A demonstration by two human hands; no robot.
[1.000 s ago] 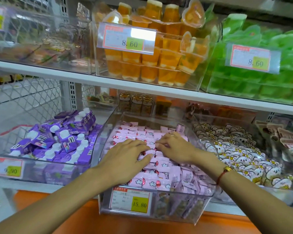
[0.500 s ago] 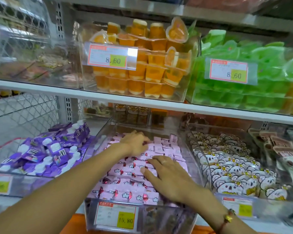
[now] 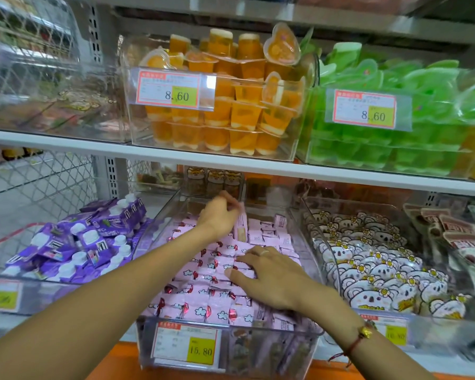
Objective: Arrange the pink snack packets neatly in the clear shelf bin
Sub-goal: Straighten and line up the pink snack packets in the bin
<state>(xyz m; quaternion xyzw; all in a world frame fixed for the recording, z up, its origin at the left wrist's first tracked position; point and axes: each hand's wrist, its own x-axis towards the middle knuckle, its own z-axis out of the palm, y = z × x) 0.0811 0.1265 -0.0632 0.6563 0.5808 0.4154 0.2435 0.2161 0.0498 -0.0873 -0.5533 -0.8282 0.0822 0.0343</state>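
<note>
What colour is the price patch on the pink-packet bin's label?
Yellow, on a white label with a red border, stuck to the clear shelf bin front. Head view, the only view.

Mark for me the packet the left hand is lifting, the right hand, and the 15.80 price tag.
Lifted pink packet (image 3: 241, 226), head view, on its upright face below the fingers.
Right hand (image 3: 274, 281), head view, on the back of the hand.
15.80 price tag (image 3: 187, 345), head view, on the tag's middle.

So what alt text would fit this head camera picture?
Two bare hands tidy pink snack packets in a clear bin: left hand holds upright packets at the back, right hand rests flat on the rows.
</note>
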